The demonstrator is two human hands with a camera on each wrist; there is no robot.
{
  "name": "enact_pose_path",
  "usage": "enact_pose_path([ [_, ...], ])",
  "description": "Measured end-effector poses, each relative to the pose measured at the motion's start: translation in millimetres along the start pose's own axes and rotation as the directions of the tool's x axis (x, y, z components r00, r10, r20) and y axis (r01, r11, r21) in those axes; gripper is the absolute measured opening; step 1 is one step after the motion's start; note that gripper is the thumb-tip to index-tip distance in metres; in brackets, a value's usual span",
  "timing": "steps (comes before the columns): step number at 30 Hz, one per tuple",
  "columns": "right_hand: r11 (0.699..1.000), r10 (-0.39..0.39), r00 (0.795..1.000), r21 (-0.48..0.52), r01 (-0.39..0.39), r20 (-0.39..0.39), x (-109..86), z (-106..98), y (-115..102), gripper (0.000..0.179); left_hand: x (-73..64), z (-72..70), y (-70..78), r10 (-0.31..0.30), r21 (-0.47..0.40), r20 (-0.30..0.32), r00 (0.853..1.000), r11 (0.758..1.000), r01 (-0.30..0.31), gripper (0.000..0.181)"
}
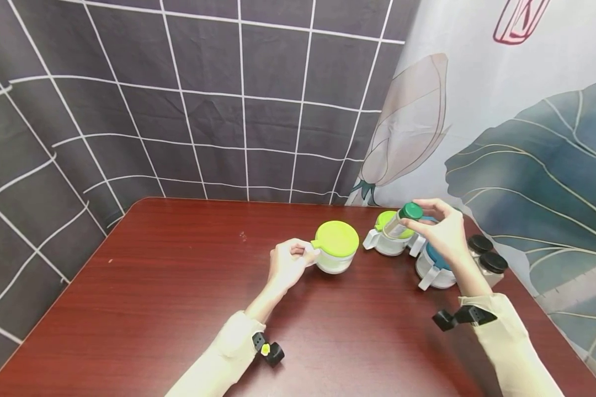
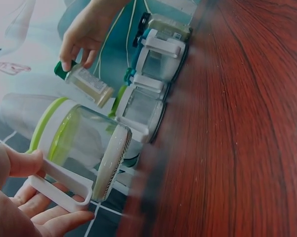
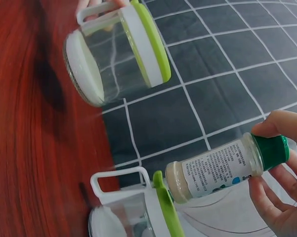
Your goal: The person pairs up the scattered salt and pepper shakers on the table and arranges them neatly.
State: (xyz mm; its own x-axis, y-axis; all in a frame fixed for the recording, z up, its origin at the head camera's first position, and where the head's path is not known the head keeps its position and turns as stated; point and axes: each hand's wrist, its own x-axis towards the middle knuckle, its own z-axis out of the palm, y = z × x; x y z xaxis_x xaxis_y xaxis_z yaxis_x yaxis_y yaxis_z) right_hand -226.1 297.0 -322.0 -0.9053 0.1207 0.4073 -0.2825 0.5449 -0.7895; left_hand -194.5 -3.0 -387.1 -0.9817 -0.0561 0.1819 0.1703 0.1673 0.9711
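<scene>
My left hand (image 1: 288, 267) grips the white handle of a clear seasoning jar (image 1: 335, 260) with a lime-green lid. A shadow on the table in the right wrist view suggests the jar is raised off the surface. A white layer shows at its bottom. My right hand (image 1: 444, 229) holds a spice bottle (image 3: 215, 170) by its green cap, thumb on one side and fingers on the other. Pale powder fills the labelled bottle, which tilts over a second lime-lidded jar (image 1: 391, 247). That jar stands on the table, its lid down.
Beside the second jar stands a blue-lidded jar (image 1: 438, 270) with a white handle. Bottles with black caps (image 1: 493, 262) are at the right edge of the brown table (image 1: 179, 286). A dark gridded cloth (image 1: 203, 110) and a printed cloth hang behind.
</scene>
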Motion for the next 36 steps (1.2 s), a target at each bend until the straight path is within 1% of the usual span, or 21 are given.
enact_pose_path([
  [4, 1.000, -0.009, 1.000, 0.023, 0.010, -0.003, -1.8, 4.7, -2.0, 0.041, -0.2, -3.4, -1.6, 0.011, 0.046, -0.018, 1.000, 0.999, -0.010, 0.012],
  [6, 0.999, -0.010, 1.000, 0.030, 0.010, -0.001, -2.2, 7.4, -2.5, 0.040, 0.2, -4.9, -2.9, 0.001, 0.054, -0.026, 1.000, 0.999, 0.000, 0.012],
  [11, 0.999, 0.003, 1.000, 0.047, -0.004, 0.018, -3.2, 15.2, -4.6, 0.041, 1.4, -8.6, -7.3, -0.017, 0.029, -0.040, 0.999, 0.999, 0.018, 0.012],
  [14, 0.999, 0.004, 1.000, 0.052, -0.005, 0.023, -3.1, 19.4, -5.6, 0.043, 2.6, -10.5, -9.3, -0.012, 0.017, -0.045, 0.999, 1.000, 0.013, 0.013],
  [19, 0.999, -0.015, 0.999, 0.050, 0.013, 0.039, -1.9, 25.1, -6.2, 0.046, 5.4, -14.4, -9.3, -0.023, -0.040, -0.051, 0.998, 0.999, 0.021, 0.014],
  [24, 0.998, 0.003, 0.998, 0.058, -0.007, 0.068, -1.2, 31.9, -6.7, 0.047, 8.1, -19.7, -9.5, -0.034, -0.052, -0.067, 0.997, 0.998, 0.030, 0.014],
  [25, 0.998, 0.004, 0.997, 0.063, -0.008, 0.072, -2.5, 32.6, -11.2, 0.047, 8.6, -21.0, -9.8, -0.036, -0.047, -0.070, 0.997, 0.998, 0.033, 0.014],
  [27, 0.998, 0.006, 0.997, 0.061, -0.011, 0.080, -2.0, 35.1, -11.0, 0.047, 8.8, -23.4, -9.2, -0.042, -0.039, -0.076, 0.996, 0.998, 0.039, 0.014],
  [31, 0.999, -0.009, 0.996, 0.054, 0.005, 0.088, -1.5, 39.9, -11.6, 0.047, 9.1, -27.9, -9.9, -0.042, 0.008, -0.094, 0.995, 0.999, 0.043, 0.014],
  [32, 0.999, -0.008, 0.996, 0.049, 0.004, 0.089, 0.0, 41.8, -7.4, 0.048, 9.2, -28.9, -10.0, -0.042, 0.016, -0.099, 0.994, 0.999, 0.043, 0.014],
  [36, 0.998, -0.002, 0.995, 0.062, -0.004, 0.095, -0.9, 46.8, -11.0, 0.048, 9.9, -32.2, -11.7, -0.040, 0.014, -0.109, 0.993, 0.999, 0.041, 0.013],
])
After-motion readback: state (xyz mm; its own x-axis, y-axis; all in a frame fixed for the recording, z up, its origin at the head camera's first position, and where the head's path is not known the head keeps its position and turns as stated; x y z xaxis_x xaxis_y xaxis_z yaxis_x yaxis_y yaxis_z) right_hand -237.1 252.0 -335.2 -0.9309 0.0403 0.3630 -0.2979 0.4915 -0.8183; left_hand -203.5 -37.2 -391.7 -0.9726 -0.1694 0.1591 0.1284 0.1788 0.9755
